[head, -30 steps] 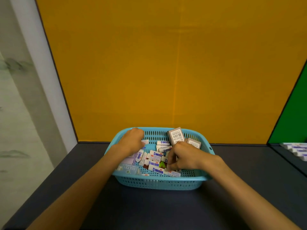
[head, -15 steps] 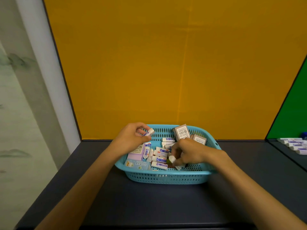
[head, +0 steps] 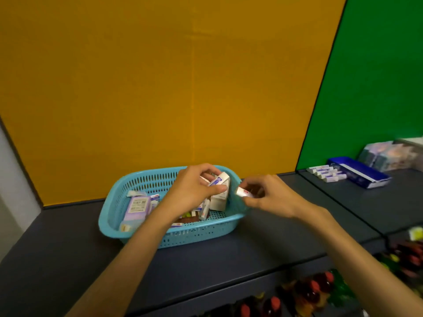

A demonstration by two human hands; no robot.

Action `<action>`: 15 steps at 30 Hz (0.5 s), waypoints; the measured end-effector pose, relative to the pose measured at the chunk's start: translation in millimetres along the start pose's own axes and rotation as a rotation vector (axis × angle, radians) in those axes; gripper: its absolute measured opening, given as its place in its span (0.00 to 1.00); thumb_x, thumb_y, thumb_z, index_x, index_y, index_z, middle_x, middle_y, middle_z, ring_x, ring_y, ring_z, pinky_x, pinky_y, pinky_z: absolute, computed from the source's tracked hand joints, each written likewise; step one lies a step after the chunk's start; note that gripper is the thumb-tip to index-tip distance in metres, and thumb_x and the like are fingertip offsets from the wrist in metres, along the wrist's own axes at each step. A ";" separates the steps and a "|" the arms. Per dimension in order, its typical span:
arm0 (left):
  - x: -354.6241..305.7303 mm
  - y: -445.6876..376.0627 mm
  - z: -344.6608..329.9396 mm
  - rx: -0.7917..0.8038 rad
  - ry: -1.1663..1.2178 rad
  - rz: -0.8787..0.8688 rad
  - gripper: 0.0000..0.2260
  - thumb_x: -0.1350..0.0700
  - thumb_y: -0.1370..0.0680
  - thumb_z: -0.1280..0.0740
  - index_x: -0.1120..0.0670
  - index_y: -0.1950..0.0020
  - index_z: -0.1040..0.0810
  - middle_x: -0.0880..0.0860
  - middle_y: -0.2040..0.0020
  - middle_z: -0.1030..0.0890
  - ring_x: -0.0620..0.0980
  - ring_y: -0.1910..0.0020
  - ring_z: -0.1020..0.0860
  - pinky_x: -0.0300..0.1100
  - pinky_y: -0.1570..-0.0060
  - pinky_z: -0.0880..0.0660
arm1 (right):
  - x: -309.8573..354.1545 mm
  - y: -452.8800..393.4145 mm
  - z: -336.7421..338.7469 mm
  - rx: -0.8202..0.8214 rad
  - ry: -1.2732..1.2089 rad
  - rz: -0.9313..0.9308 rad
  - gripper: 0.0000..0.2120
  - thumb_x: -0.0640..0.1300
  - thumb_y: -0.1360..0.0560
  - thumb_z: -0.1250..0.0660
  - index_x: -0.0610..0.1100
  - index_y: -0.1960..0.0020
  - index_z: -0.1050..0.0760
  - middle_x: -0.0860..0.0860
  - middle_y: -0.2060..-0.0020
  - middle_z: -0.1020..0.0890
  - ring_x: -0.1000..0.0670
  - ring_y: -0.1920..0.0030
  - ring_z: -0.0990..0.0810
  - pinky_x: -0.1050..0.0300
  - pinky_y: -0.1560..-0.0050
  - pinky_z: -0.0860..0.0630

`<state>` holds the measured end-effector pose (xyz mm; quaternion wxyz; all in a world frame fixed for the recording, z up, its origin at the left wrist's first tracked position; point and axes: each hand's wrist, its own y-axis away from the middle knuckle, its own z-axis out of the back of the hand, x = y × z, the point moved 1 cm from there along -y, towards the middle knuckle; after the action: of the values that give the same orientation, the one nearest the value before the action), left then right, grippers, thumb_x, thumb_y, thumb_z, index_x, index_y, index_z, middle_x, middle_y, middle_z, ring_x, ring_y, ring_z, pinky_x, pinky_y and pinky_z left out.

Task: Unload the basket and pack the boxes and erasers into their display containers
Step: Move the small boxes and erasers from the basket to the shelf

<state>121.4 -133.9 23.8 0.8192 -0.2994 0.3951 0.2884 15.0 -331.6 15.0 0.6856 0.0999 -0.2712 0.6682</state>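
Now lifted | left hand (head: 194,191) grips eraser (head: 218,179) | right hand (head: 270,197) pinches small eraser (head: 243,192) beyond basket (head: 183,234)

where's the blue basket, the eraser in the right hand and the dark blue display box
blue basket (head: 183,234), head view, front wall
eraser in the right hand (head: 243,192), head view, white sleeve end
dark blue display box (head: 357,173), head view, long side wall

The right hand (head: 272,197) has lifted an eraser (head: 243,192) clear of the basket (head: 183,234); the left hand (head: 196,188) now grips, seemingly, several.
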 end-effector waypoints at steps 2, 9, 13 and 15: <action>-14.5 -5.7 -28.5 0.044 0.012 -0.055 0.13 0.52 0.29 0.22 0.46 0.45 0.18 0.45 0.52 0.18 0.44 0.55 0.19 0.42 0.54 0.19 | -17.4 22.1 16.9 -0.042 0.027 -0.029 0.08 0.43 0.28 0.29 0.49 0.50 0.17 0.55 0.57 0.16 0.56 0.59 0.20 0.55 0.57 0.23; -62.2 -27.7 -143.9 0.178 0.044 -0.116 0.11 0.52 0.28 0.22 0.44 0.48 0.18 0.46 0.54 0.17 0.43 0.59 0.19 0.45 0.53 0.18 | -97.3 109.0 81.9 -0.118 0.058 -0.141 0.08 0.45 0.27 0.28 0.51 0.47 0.18 0.55 0.57 0.16 0.58 0.58 0.19 0.62 0.57 0.23; -95.0 -29.7 -217.8 0.214 0.013 -0.152 0.10 0.54 0.28 0.23 0.44 0.49 0.18 0.45 0.55 0.17 0.35 0.64 0.23 0.28 0.63 0.28 | -152.3 166.6 117.5 -0.142 0.034 -0.195 0.09 0.44 0.27 0.27 0.52 0.48 0.18 0.57 0.57 0.17 0.60 0.57 0.20 0.67 0.59 0.25; -111.0 -31.3 -255.0 0.229 -0.014 -0.148 0.10 0.54 0.28 0.23 0.45 0.50 0.18 0.45 0.56 0.18 0.35 0.65 0.24 0.27 0.65 0.30 | -179.7 192.4 135.1 -0.158 0.029 -0.210 0.10 0.43 0.28 0.26 0.53 0.48 0.18 0.59 0.58 0.17 0.61 0.57 0.20 0.66 0.58 0.24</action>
<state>-35.2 -363.8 -6.6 0.8697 -0.2303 0.3967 0.1825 -196.8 -537.2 -6.7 0.7613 0.0639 -0.3011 0.5707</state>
